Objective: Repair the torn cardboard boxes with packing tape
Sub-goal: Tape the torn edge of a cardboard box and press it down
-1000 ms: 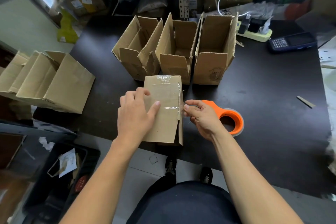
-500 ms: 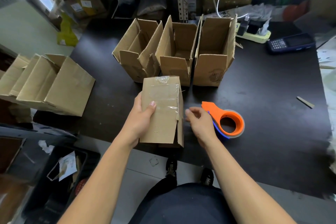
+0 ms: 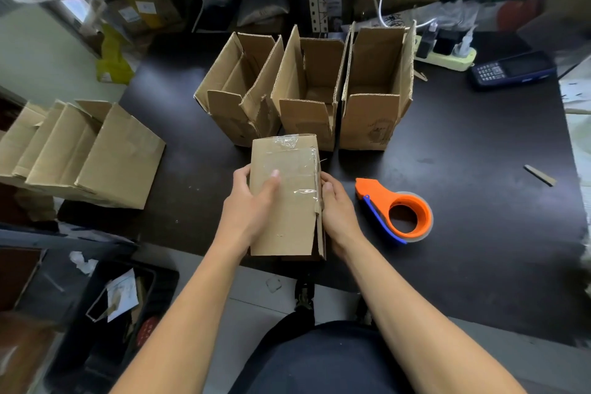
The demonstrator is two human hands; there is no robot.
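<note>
A small cardboard box (image 3: 289, 221) with clear tape across its top face stands at the near edge of the black table (image 3: 479, 189). My left hand (image 3: 251, 205) grips its left side, thumb lying on the taped face. My right hand (image 3: 337, 211) holds its right side, fingers curled round the edge. An orange tape dispenser (image 3: 398, 209) with a blue blade guard lies on the table just right of my right hand, untouched. Three open cardboard boxes (image 3: 307, 89) stand in a row behind the held box.
Flattened cardboard boxes (image 3: 80, 150) lie at the left, off the table edge. A blue handheld scanner (image 3: 511, 69) and a power strip (image 3: 447, 56) sit at the back right. A cardboard scrap (image 3: 540, 175) lies at the right. A black bin (image 3: 105, 307) stands on the floor below left.
My right hand moved from beside the tape dispenser to the box's right side and took hold of it. My left hand shifted from pressing the top to gripping the left side.
</note>
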